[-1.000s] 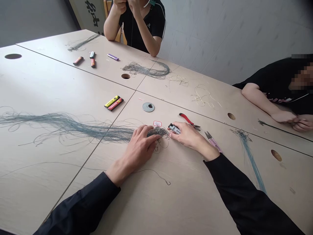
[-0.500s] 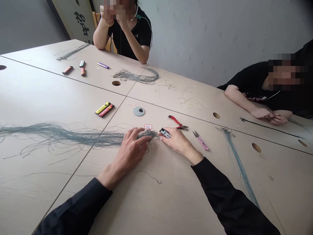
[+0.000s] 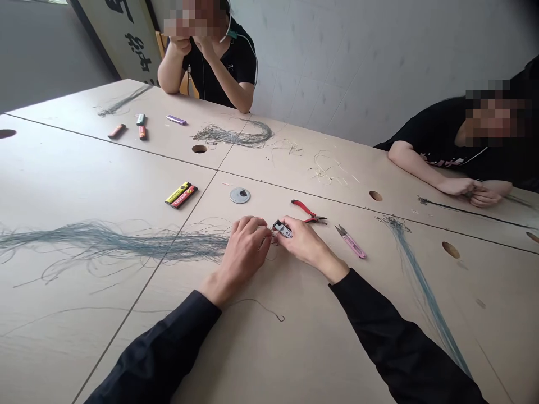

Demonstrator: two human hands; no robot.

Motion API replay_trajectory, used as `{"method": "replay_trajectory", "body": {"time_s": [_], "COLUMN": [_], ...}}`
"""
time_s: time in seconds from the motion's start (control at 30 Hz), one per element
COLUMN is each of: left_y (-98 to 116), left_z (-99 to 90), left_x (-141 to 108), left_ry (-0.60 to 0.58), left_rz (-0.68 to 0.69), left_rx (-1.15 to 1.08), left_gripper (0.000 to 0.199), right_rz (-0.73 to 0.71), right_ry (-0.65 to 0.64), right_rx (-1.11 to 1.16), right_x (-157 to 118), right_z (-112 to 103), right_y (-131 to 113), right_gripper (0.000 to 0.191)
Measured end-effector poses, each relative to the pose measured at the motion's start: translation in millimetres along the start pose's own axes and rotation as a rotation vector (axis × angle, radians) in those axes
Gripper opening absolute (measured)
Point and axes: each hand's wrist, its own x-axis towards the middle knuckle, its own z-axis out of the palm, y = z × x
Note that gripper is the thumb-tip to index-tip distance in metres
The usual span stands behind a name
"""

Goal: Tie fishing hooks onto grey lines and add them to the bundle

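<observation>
A long bundle of blue-grey fishing lines point(image 3: 138, 241) runs from the left edge to my hands. At its right end is a tangle of fishing hooks point(image 3: 273, 237), mostly covered by my fingers. My left hand point(image 3: 246, 247) lies over it with fingers curled and tips drawn together at the hooks. Close beside it, my right hand point(image 3: 305, 242) grips a small black-and-white block point(image 3: 283, 229) lettered "BEN", its end facing the hooks. Below my left hand, a single line with a hook point(image 3: 281, 317) lies on the table.
Red-handled pliers point(image 3: 307, 212) and pink snips point(image 3: 351, 242) lie right of my hands. Yellow and red flat packs point(image 3: 181, 195) and a grey disc point(image 3: 240, 195) sit beyond. Another line bundle point(image 3: 425, 286) lies at right. Two people point(image 3: 240, 67) point(image 3: 442, 126) sit across the table.
My left hand has moved right and its fingers have drawn together over the hooks, covering the red-bordered label. My right hand still holds the block, almost unmoved.
</observation>
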Motion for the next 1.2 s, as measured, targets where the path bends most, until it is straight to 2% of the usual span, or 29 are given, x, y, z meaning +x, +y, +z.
{"method": "replay_trajectory", "body": {"time_s": [0.17, 0.37, 0.57, 0.67, 0.77, 0.97, 1.2], "left_y": [-3.1, -8.0, -5.1, -3.9, -4.3, -6.3, -4.8], "left_z": [1.7, 4.0, 5.6, 4.9, 4.2, 4.6, 4.9], "left_x": [-3.5, -4.0, -5.9, -6.2, -5.3, -3.2, -2.3], "left_ry": [0.049, 0.092, 0.027, -0.010, -0.031, -0.036, -0.046], "left_rz": [-0.053, -0.132, -0.078, -0.020, 0.017, 0.020, 0.010], "left_rx": [-0.064, -0.101, -0.091, -0.084, -0.081, -0.093, -0.116], "left_gripper": [0.011, 0.012, 0.012, 0.020, 0.016, 0.017, 0.015], "right_rz": [0.013, 0.037, 0.061, 0.066, 0.064, 0.072, 0.053], "right_ry": [-0.018, -0.026, 0.008, 0.016, 0.016, 0.003, 0.012], "right_rx": [0.011, -0.025, -0.054, -0.053, -0.042, -0.039, -0.054], "right_x": [3.4, 2.9, -2.7, -5.8, -8.1, -9.0, -6.2], "right_z": [6.1, 0.5, -8.2, -9.9, -9.4, -7.3, -5.7], "right_y": [-1.6, -2.7, -2.8, -2.0, -1.9, -5.2, -4.5], "right_gripper": [0.011, 0.008, 0.006, 0.008, 0.008, 0.012, 0.006]}}
